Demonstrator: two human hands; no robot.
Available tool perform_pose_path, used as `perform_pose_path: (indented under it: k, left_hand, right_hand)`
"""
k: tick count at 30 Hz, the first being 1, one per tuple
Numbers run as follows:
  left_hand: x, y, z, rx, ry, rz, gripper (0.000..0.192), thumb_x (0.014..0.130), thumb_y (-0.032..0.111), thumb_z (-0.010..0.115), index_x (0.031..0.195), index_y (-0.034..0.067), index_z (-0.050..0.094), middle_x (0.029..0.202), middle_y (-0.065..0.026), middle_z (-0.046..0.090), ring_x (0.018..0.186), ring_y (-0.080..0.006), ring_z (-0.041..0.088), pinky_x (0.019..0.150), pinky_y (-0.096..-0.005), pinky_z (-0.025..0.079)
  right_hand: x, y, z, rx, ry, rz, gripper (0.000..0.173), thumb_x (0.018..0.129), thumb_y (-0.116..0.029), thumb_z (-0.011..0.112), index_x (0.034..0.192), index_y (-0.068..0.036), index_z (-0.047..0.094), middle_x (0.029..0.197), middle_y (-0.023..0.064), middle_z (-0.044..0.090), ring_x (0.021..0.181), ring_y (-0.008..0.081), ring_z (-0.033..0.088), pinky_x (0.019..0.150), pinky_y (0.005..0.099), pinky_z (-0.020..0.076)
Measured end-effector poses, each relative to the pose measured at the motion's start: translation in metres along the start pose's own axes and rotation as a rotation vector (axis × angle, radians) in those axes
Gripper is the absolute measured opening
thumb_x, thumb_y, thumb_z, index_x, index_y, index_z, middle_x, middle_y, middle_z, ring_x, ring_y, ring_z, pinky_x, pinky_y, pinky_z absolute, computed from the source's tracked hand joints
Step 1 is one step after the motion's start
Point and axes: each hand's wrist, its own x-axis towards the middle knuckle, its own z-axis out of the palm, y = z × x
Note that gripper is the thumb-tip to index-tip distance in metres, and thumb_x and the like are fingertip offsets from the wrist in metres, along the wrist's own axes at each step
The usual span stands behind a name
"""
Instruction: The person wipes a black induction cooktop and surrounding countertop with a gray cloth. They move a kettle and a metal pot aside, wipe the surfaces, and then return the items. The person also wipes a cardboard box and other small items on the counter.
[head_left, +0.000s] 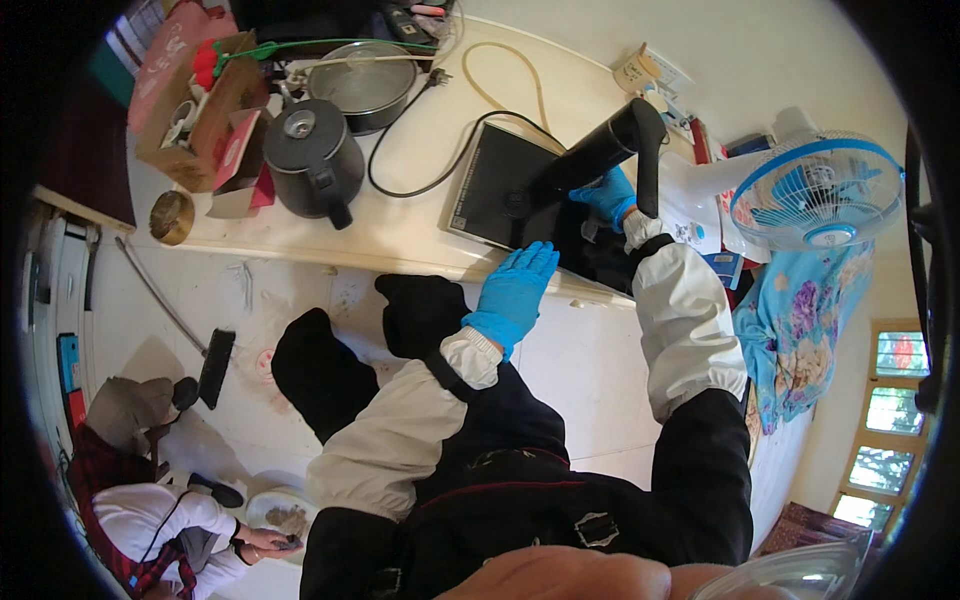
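Both hands wear blue gloves, with white sleeve covers behind them. My left hand lies flat by the front edge of a black glass induction cooktop, fingers extended and nothing in it. Over the cooktop's right part, my right hand reaches in beside a tall black jug with a long handle. The jug and the angle partly hide its fingers, so I cannot tell whether it grips anything. A small pale translucent piece shows just below the right hand on the dark surface.
A black kettle, a lidded pan and a cardboard box stand left on the table. A power cord loops behind. Right is a fan. Lower left, another person sits by a basin.
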Motion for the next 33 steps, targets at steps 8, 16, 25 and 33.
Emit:
perform_pose_path:
  k: [8,16,25,33]
  left_hand:
    - [0.001,-0.017,0.048,-0.276,0.295,-0.019,0.034,0.092,0.012,0.049,0.125,0.004,0.055,0.13,-0.0183,0.054,0.117,-0.0356,0.053,0.102,-0.0427,0.041]
    - [-0.013,-0.006,0.043,0.027,0.183,-0.049,0.039,0.087,0.013,0.052,0.125,0.005,0.055,0.135,-0.0144,0.051,0.122,-0.0315,0.051,0.103,-0.0404,0.041]
    - [-0.016,-0.002,0.024,0.016,0.156,-0.052,0.039,0.087,0.011,0.051,0.125,0.005,0.055,0.133,-0.0163,0.052,0.122,-0.0329,0.05,0.105,-0.0404,0.039]
    - [-0.02,-0.006,0.012,-0.047,0.178,0.053,0.055,0.075,0.003,0.062,0.129,0.003,0.051,0.133,-0.0158,0.051,0.126,-0.032,0.046,0.109,-0.0418,0.035]
  right_hand:
    - [0.018,0.066,-0.016,-1.277,-0.37,-0.295,0.034,0.089,-0.022,0.058,0.118,-0.004,0.06,0.115,0.0181,0.061,0.106,0.0341,0.057,0.092,0.0425,0.0458]
    - [-0.006,0.076,-0.03,-0.298,-0.35,0.024,0.03,0.085,-0.013,0.064,0.112,0.0,0.062,0.112,0.0175,0.063,0.103,0.0281,0.059,0.089,0.0357,0.0464]
    - [-0.043,0.032,0.002,-0.774,-0.23,-0.276,0.052,0.087,-0.028,0.061,0.128,0.002,0.051,0.129,0.026,0.051,0.122,0.0391,0.046,0.106,0.0412,0.0353]
    - [-0.075,-0.07,0.041,-0.874,-0.14,-0.167,0.053,0.08,-0.031,0.065,0.124,-0.005,0.055,0.118,0.026,0.056,0.112,0.0423,0.051,0.098,0.0462,0.0409]
